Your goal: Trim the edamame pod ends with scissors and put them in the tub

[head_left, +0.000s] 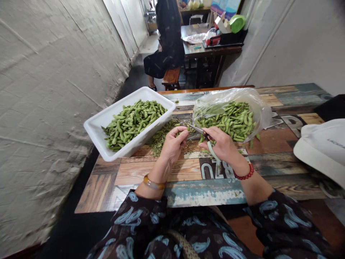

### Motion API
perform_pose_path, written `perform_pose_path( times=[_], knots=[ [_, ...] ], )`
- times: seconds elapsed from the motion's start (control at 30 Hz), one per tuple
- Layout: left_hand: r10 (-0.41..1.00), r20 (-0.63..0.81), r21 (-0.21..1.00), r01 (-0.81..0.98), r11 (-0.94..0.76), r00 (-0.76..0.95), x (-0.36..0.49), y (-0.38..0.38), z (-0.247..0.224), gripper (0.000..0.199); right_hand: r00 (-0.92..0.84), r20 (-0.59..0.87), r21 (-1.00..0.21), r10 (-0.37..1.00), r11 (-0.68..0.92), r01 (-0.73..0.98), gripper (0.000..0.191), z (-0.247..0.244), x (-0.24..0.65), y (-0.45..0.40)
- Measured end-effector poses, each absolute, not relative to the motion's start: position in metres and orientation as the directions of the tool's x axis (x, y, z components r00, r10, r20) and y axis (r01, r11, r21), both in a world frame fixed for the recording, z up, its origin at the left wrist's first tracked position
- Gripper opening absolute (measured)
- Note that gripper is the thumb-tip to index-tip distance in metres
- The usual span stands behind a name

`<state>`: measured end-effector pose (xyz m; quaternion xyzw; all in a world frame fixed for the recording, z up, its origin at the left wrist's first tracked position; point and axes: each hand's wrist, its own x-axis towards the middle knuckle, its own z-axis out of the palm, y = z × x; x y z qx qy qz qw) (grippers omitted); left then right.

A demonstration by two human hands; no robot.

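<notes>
My left hand (175, 142) pinches a green soybean pod (188, 128) between thumb and fingers over the middle of the table. In my right hand (219, 142) is a pair of scissors (198, 128) with a pale handle, its blades pointing left at the pod's tip. To the left, a white plastic tub (102, 135) holds a heap of soybean pods (136, 120). Beyond my right hand lies a clear plastic bag (260, 111), its mouth spread open around more pods (233, 120). Green trimmings (161, 138) are piled between tub and bag, partly behind my left hand.
The patchwork wood-look table (188, 192) carries a white cap (323, 144) at its right edge. A rough white wall (48, 90) runs along the left. Farther back, a person in dark clothes (169, 39) sits on a wooden stool (171, 76) beside another table (215, 51).
</notes>
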<state>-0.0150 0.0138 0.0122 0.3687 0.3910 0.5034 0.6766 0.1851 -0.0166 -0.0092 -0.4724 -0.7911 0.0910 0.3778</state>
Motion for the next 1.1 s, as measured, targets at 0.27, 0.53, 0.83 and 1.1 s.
perform_pose_path(
  times=[0.27,0.53,0.83,1.1],
  knots=[
    [0.984,-0.083,0.959,-0.254,0.123,0.16,-0.016,0.015,0.006,0.027,-0.325,0.479,-0.47,0.816,0.551,0.69,0.053,-0.004,0.183,-0.019],
    [0.974,0.075,0.989,-0.137,-0.046,0.214,-0.017,0.016,0.002,0.018,-0.338,0.452,-0.472,0.825,0.543,0.695,0.054,0.0,0.182,-0.02],
    [0.971,0.097,0.991,-0.115,-0.073,0.218,-0.016,0.015,0.003,0.016,-0.332,0.459,-0.486,0.824,0.546,0.683,0.055,-0.001,0.183,-0.02],
    [0.962,0.134,0.989,-0.09,-0.116,0.239,-0.016,0.013,0.004,0.013,-0.34,0.476,-0.504,0.811,0.568,0.65,0.056,-0.002,0.183,-0.019]
  ],
)
